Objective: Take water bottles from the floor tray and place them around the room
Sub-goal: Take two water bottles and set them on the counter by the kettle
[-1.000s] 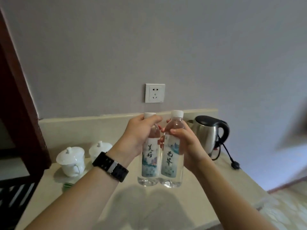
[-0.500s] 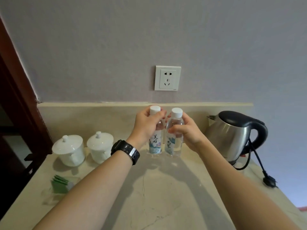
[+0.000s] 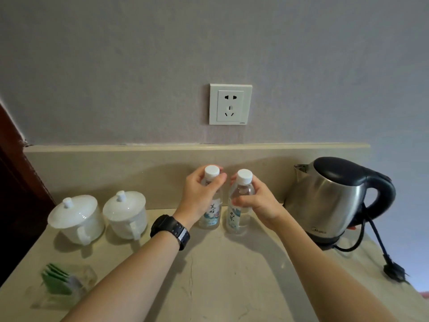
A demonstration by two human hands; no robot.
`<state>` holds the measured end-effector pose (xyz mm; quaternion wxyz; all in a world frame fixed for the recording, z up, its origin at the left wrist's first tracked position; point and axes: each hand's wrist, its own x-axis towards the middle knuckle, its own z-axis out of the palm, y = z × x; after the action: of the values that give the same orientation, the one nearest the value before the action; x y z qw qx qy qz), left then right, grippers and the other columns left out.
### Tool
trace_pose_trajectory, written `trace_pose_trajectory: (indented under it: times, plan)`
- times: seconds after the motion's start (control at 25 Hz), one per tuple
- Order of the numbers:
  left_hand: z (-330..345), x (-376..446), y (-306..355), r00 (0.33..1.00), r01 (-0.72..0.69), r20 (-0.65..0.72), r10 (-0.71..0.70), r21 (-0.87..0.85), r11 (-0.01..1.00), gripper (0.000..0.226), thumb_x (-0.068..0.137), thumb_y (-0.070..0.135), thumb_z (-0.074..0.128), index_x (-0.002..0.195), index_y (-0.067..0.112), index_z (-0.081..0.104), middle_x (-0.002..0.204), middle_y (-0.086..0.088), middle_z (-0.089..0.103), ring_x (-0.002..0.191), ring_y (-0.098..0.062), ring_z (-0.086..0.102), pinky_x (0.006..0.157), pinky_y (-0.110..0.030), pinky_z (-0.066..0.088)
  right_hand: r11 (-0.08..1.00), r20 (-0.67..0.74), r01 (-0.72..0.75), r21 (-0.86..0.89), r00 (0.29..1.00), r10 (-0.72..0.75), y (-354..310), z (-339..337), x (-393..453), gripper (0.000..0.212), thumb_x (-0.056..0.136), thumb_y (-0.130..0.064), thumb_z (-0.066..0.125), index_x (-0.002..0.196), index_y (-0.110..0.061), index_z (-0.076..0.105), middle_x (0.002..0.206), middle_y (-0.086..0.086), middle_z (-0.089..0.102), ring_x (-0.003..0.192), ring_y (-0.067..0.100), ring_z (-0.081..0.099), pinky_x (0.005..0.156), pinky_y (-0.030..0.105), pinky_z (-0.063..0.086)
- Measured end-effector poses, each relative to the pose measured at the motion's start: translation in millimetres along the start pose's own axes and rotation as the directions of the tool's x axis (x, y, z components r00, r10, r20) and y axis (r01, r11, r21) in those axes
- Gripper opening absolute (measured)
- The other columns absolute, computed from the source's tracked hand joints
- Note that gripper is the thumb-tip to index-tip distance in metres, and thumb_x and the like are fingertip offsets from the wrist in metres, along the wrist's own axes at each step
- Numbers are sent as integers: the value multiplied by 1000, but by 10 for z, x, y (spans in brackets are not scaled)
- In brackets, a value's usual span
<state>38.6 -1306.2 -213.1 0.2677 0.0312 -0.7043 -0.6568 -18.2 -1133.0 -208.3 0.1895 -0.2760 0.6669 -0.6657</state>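
Two clear water bottles with white caps stand upright side by side on the beige stone counter, close to its back ledge. My left hand wraps the neck and shoulder of the left bottle. My right hand holds the upper body of the right bottle. Both bottle bases rest on the counter. A black watch sits on my left wrist.
Two white lidded cups stand at the left. A steel kettle with black handle stands at the right, its cord and plug lying loose. A clear holder of green sachets sits front left. A wall socket is above.
The two bottles went from held in the air to standing on the counter near the back ledge. My hands have slid up toward the bottle necks and the view has closed in.
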Motion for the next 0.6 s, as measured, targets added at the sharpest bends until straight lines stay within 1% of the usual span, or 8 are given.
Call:
trace_pose_trajectory:
  times: [0.12,0.16,0.2,0.28,0.36,0.48,0.52,0.6]
  plan:
    - [-98,-195,-195,991,82,99,-91,87,993,67,62,44,87,121,40,55,110,13,70,102,-5,67,87,-27,53,989,-76,-38,-143,997,27,244,52,-185,66,59,-5,81,114,-28,53,102,-1,66,91,7,67,78,27,56]
    - [-144,-286,-275,984,102,125,-124,167,981,79,59,44,89,126,40,47,114,16,68,103,-2,66,87,-25,52,971,-146,-62,-232,989,29,354,92,-270,67,59,-11,86,113,-30,52,104,-5,68,93,5,67,80,27,56]
    - [-188,-369,-348,979,103,144,-143,255,961,82,58,43,90,126,42,43,113,19,68,101,2,66,84,-20,51,950,-219,-91,-298,975,25,453,130,-343,66,57,-19,89,109,-35,52,103,-12,69,92,1,67,78,22,55]
    - [-258,-452,-452,978,79,151,-141,359,930,70,61,40,87,117,47,46,108,27,67,96,7,65,74,-10,48,932,-295,-115,-345,956,8,590,170,-403,61,55,-30,91,101,-43,52,95,-27,70,88,-9,65,67,10,52]
    - [-319,-450,-479,976,84,154,-151,375,923,59,65,35,85,111,45,50,106,30,68,93,7,66,72,-10,47,940,-262,-118,-321,964,31,666,125,-365,57,60,-21,90,100,-40,54,96,-33,69,90,-8,66,73,14,55]
    - [-391,-408,-529,958,97,221,-181,346,933,58,68,30,84,114,47,52,108,26,70,95,1,69,80,-23,51,966,-144,-115,-233,986,83,714,-19,-275,57,69,2,83,110,-26,56,107,-9,74,104,9,68,92,30,54]
    - [-408,-404,-546,952,96,243,-184,335,937,60,68,30,83,117,46,52,109,25,70,97,-1,69,81,-23,52,968,-101,-109,-225,991,88,707,-45,-256,57,72,6,80,113,-25,56,112,-4,72,108,14,67,94,31,53]
    - [-426,-400,-572,945,91,268,-185,329,940,64,70,32,83,123,46,51,112,25,69,101,0,68,84,-23,52,964,-29,-101,-247,995,97,672,-59,-225,56,78,8,73,117,-26,53,118,-1,69,112,15,66,92,26,51]
